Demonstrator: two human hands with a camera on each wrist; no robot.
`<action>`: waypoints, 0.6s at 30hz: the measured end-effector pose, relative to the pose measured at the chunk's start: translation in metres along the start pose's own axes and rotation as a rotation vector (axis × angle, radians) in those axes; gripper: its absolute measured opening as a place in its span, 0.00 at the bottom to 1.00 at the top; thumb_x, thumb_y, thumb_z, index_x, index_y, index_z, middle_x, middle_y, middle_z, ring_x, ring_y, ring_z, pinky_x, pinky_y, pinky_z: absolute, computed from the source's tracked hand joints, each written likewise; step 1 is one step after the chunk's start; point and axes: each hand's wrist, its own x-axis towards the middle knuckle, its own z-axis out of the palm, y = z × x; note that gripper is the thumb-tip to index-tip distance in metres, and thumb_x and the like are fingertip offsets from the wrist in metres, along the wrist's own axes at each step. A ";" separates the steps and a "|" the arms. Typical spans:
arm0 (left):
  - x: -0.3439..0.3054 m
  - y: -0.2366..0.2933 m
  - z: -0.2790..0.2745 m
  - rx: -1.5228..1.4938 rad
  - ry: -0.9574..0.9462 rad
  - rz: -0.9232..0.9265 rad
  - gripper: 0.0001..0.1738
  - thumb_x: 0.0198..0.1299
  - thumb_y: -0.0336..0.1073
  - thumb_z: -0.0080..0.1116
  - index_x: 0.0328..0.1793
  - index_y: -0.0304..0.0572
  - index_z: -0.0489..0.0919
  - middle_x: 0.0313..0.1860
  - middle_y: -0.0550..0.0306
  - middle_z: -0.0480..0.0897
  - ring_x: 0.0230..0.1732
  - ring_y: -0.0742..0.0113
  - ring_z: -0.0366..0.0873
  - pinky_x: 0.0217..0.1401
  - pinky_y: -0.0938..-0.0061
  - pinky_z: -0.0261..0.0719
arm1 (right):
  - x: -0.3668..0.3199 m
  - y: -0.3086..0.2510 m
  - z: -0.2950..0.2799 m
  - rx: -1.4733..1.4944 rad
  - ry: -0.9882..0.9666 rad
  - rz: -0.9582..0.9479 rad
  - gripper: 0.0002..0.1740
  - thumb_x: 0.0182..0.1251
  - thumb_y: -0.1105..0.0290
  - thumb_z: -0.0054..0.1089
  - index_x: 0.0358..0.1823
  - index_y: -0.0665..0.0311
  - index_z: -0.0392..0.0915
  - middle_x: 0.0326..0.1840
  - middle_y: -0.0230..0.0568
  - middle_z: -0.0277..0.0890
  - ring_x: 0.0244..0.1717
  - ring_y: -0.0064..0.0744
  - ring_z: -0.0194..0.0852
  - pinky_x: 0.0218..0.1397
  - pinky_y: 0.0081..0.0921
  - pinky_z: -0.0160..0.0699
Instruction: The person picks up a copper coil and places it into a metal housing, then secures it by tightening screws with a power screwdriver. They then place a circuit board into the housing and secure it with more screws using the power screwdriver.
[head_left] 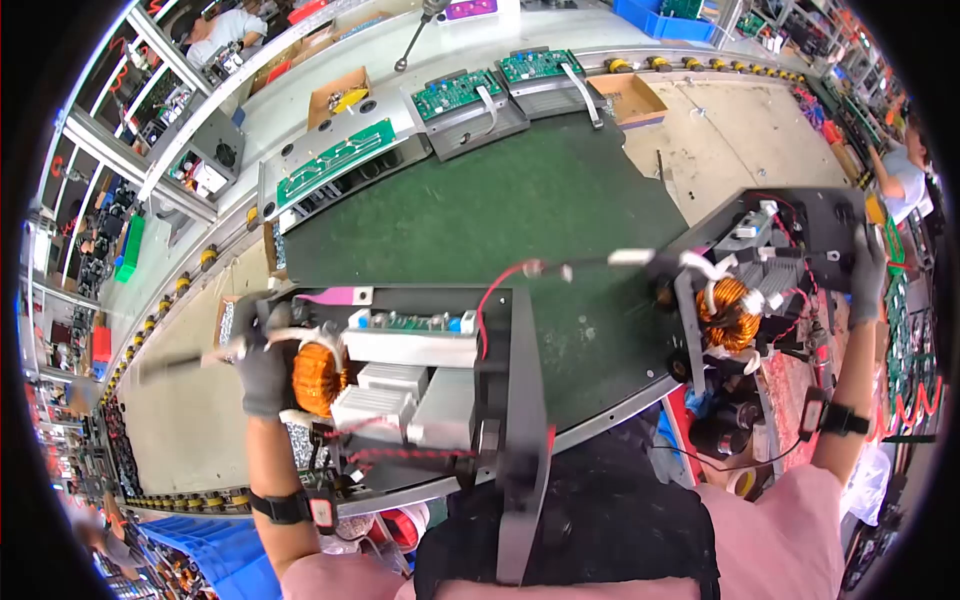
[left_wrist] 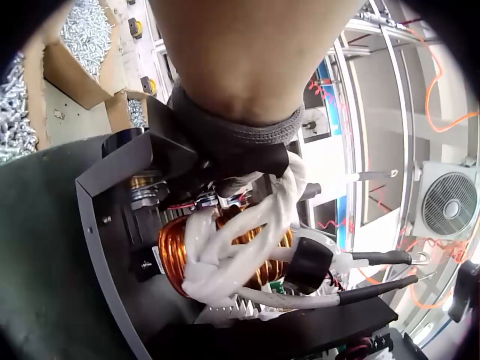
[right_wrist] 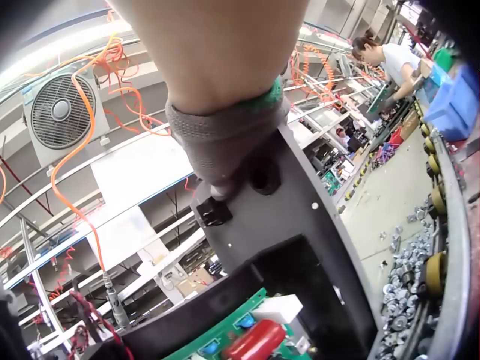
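My gloved left hand [head_left: 262, 372] grips the end of a black metal chassis [head_left: 525, 350] at the left of the bench. Inside that chassis sit a copper-wound coil [head_left: 318, 380], silver heat sinks [head_left: 440, 408] and a small circuit board. In the left wrist view, thick white-sleeved cables [left_wrist: 255, 232] cross over the coil close below the glove. A second black chassis [right_wrist: 289, 202] stands tilted at the right, and my gloved right hand [head_left: 868, 275] holds its outer end panel. It carries its own copper coil [head_left: 730, 315]. My right fingertips are partly hidden behind the panel.
A green mat [head_left: 480, 215] covers the middle of the bench. Along its far side stand several units topped with green circuit boards [head_left: 455, 95]. Cardboard boxes [head_left: 635, 98], roller tracks [head_left: 690, 64] and a hanging screwdriver [head_left: 415, 45] are beyond. Loose screws [right_wrist: 405, 277] lie at the right.
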 end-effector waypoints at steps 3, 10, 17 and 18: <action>-0.030 0.014 -0.002 -0.696 0.263 -0.410 0.11 0.63 0.31 0.63 0.48 0.36 0.74 0.28 0.68 0.68 0.32 0.77 0.71 0.36 0.77 0.75 | -0.055 0.021 -0.011 0.199 0.193 0.252 0.27 0.72 0.52 0.55 0.51 0.74 0.79 0.43 0.37 0.81 0.41 0.25 0.73 0.47 0.23 0.73; -0.069 0.041 -0.002 -0.547 0.528 -0.365 0.10 0.69 0.37 0.54 0.43 0.42 0.67 0.36 0.61 0.74 0.37 0.78 0.71 0.40 0.81 0.74 | -0.131 -0.015 0.062 0.544 0.639 0.442 0.24 0.71 0.58 0.59 0.56 0.73 0.78 0.43 0.39 0.81 0.36 0.27 0.75 0.41 0.26 0.75; -0.069 0.104 0.010 -0.682 0.745 -0.560 0.10 0.64 0.32 0.57 0.39 0.43 0.66 0.31 0.63 0.72 0.25 0.80 0.68 0.26 0.83 0.68 | -0.160 -0.111 0.166 0.789 0.511 0.228 0.28 0.71 0.59 0.59 0.65 0.71 0.69 0.57 0.45 0.75 0.50 0.32 0.72 0.57 0.30 0.73; -0.067 0.105 0.014 -0.640 0.757 -0.557 0.09 0.64 0.31 0.56 0.40 0.42 0.66 0.31 0.63 0.71 0.26 0.79 0.68 0.27 0.82 0.69 | -0.163 -0.114 0.181 0.697 0.501 0.187 0.31 0.70 0.58 0.60 0.67 0.70 0.66 0.62 0.47 0.71 0.55 0.34 0.70 0.61 0.32 0.71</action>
